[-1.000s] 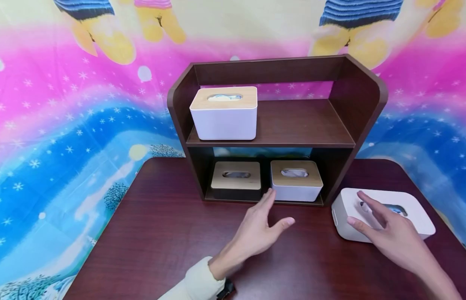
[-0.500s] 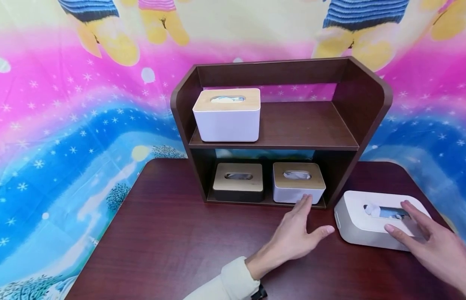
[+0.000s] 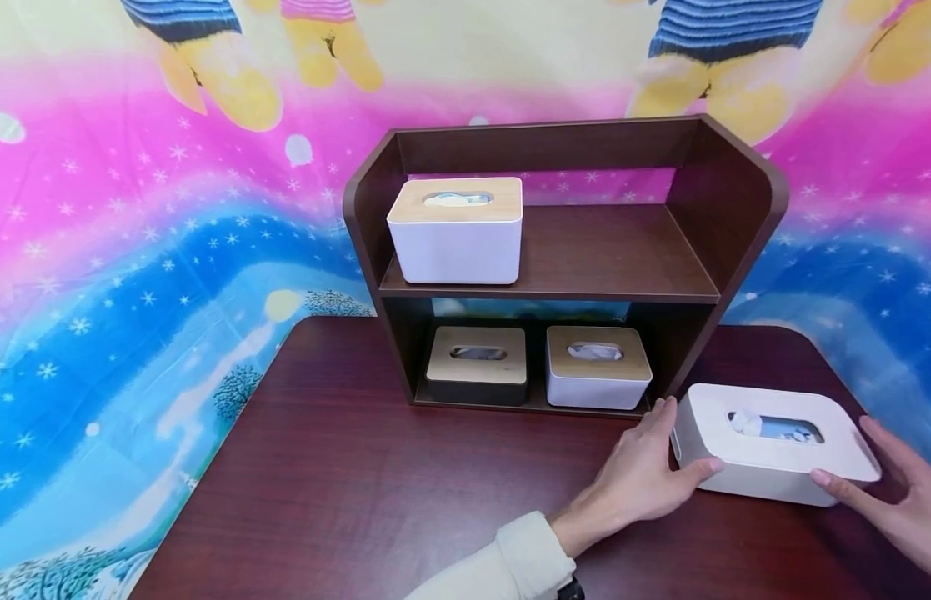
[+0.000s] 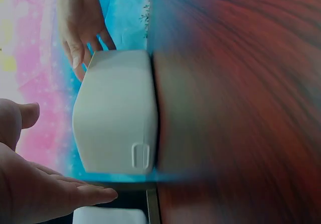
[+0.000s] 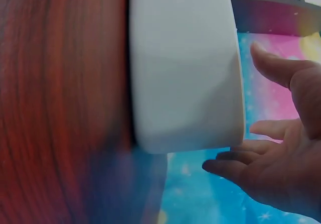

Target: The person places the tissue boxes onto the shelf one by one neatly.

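A white tissue box (image 3: 765, 477) with an oval slot in its top lies on the table to the right of the shelf. My left hand (image 3: 641, 475) is at its left end, fingers extended and thumb spread near the front corner; the left wrist view shows a gap between that hand and the box (image 4: 115, 108). Beyond the right end is my right hand (image 3: 903, 496), thumb close to the front edge and fingers spread behind. In the right wrist view, the fingers of the right hand (image 5: 281, 143) reach around the end of the box without gripping it.
A dark brown two-tier shelf (image 3: 608, 250) stands at the back. A white tissue box with a wooden lid (image 3: 457, 250) sits upper left. Below are a black wooden-lidded box (image 3: 476, 392) and a smaller white one (image 3: 596, 392). A patterned cloth (image 3: 135, 208) hangs behind the table (image 3: 360, 483).
Both hands have moved right. The left has come from in front of the shelf to the tissue box's left end; the right has passed from above the box to its right end.
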{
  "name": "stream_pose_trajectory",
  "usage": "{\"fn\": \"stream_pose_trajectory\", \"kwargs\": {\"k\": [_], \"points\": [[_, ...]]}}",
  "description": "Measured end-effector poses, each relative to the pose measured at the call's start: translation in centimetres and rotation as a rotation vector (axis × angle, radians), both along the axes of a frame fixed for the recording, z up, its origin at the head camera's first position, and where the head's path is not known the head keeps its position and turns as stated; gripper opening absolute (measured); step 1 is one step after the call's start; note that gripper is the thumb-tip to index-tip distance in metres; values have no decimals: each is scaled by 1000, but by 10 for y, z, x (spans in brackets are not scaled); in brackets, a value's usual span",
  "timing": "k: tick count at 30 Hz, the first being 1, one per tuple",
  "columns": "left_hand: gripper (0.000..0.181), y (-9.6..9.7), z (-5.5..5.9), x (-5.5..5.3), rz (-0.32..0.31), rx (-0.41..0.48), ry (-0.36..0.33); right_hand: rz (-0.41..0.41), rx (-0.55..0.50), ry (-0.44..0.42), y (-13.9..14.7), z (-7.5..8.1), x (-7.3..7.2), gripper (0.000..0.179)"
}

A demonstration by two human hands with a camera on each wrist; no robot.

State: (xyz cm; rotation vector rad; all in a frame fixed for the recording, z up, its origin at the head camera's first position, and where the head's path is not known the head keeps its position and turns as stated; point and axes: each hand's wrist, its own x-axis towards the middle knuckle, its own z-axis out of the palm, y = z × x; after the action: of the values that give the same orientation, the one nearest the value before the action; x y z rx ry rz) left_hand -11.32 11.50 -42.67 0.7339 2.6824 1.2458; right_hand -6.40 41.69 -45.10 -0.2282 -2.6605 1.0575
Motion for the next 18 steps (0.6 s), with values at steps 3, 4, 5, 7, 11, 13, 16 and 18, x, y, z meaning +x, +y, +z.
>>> {"fn": "stream_pose_trajectory", "kwargs": {"k": [3, 4, 5, 7, 11, 13, 16, 18], "points": [[89, 10, -1, 0, 6, -2, -5, 50, -15, -34, 6, -3, -1, 107], [91, 14, -2, 1, 9, -2, -13, 56, -19, -45, 7, -4, -1, 108], [92, 17, -3, 1, 12, -3, -23, 50, -10, -67, 9, -4, -2, 110], [94, 23, -4, 1, 14, -7, -39, 33, 2, -90, 13, -7, -3, 113], [96, 33, -8, 2, 20, -3, -37, 13, -29, -103, 20, -13, -5, 116], [96, 37, -9, 2, 29, -9, -29, 9, -56, -94, 23, -16, -5, 113], [94, 41, -10, 4, 46, -26, -14, -26, -66, -139, 24, -19, -6, 107], [90, 42, -10, 4, 53, -10, -2, -45, -72, -170, 24, -21, -6, 102]]}}
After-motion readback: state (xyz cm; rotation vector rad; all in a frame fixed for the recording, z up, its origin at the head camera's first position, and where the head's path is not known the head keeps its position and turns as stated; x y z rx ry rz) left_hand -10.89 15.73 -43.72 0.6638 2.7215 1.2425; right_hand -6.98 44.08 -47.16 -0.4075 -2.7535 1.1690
